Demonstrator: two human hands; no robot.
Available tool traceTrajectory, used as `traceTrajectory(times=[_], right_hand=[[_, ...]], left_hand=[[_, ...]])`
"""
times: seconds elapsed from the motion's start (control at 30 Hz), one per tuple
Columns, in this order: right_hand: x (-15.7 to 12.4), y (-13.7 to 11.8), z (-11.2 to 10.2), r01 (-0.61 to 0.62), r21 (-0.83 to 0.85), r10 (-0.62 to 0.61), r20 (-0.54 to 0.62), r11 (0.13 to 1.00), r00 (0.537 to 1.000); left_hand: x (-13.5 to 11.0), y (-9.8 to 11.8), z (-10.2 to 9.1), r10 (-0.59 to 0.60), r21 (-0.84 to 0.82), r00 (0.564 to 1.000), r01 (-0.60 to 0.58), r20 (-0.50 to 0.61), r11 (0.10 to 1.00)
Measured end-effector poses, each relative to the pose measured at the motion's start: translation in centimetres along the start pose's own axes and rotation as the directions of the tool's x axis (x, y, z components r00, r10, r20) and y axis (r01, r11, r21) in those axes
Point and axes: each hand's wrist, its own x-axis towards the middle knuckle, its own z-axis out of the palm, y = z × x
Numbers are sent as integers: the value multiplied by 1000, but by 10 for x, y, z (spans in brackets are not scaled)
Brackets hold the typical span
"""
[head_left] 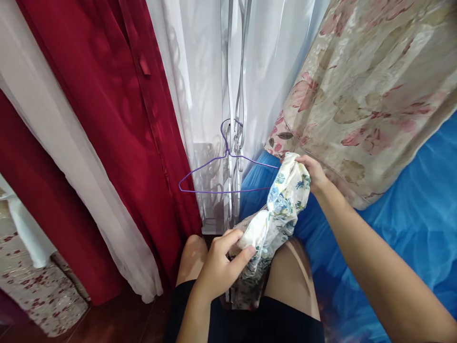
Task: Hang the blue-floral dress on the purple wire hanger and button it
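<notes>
A white garment with blue and green flowers [285, 197], gathered near its middle like a bandeau top, stretches between my hands above my knees. My right hand [314, 172] grips its upper end, with the fingertips partly hidden behind the cloth. Near the lower end, my left hand [224, 259] has its thumb and fingers around the edge of the fabric. Behind the garment a purple hanger [207, 191] hangs from white straps; its right end is covered by the cloth. Darker patterned fabric [250, 286] lies between my thighs.
Red dress fabric [117, 119] and a pale sheer panel [82, 190] hang on the left. White straps [230, 71] dangle in front of white cloth. At right hang a beige floral skirt [374, 100] and blue tulle [392, 247]. The dark floor [117, 314] shows below.
</notes>
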Motion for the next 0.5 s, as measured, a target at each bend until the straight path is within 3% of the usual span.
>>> traceTrajectory(times=[0.07, 0.17, 0.27, 0.37, 0.5], right_hand=[[6, 3, 11, -189, 23, 183, 172, 982, 968], [6, 4, 25, -386, 35, 341, 400, 922, 851], [2, 2, 35, -400, 81, 305, 518, 913, 799], [-4, 0, 43, -390, 78, 283, 560, 918, 778], [-9, 1, 52, -414, -22, 329, 646, 910, 689]], left_hand=[[2, -6, -7, -16, -89, 999, 12, -43, 996], [3, -19, -22, -47, -189, 994, 28, -98, 982], [6, -27, -42, -53, -237, 986, 15, -157, 972], [11, -32, -65, -30, -189, 977, -10, -211, 982], [13, -38, -87, -27, -142, 991, 8, -132, 990]])
